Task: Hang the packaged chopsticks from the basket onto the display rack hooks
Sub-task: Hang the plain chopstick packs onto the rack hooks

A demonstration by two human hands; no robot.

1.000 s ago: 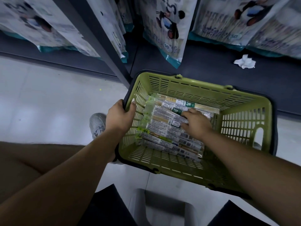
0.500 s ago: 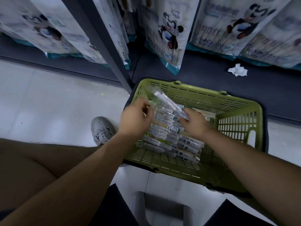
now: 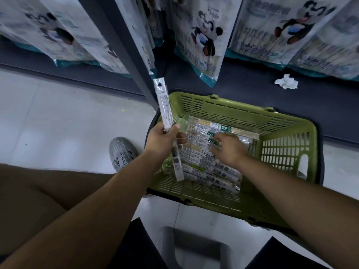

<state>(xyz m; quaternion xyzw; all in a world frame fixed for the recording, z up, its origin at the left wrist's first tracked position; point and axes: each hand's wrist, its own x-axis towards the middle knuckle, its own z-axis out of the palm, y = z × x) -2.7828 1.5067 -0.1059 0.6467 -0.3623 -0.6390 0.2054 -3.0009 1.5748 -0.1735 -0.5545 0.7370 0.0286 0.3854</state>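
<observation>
Packet of chopsticks (image 3: 166, 121) held above the left rim of the basket (image 3: 291, 131), long axis near upright, punched hang hole at the far end (the end a hook must enter). Left hand (image 3: 165, 140) grips it mid-length and is the nearer to the rack. Right hand (image 3: 227, 150) rests on the stacked packets (image 3: 213, 169), fingers bent; whether it pinches one cannot be told. Barcodes and green labels are illegible. Panda bags (image 3: 202, 41) beyond read "50". No hooks are in view.

The person wears 1 grey mesh sneaker (image 3: 121, 152) with dark side markings and black clothing (image 3: 134, 247) at the lap.
</observation>
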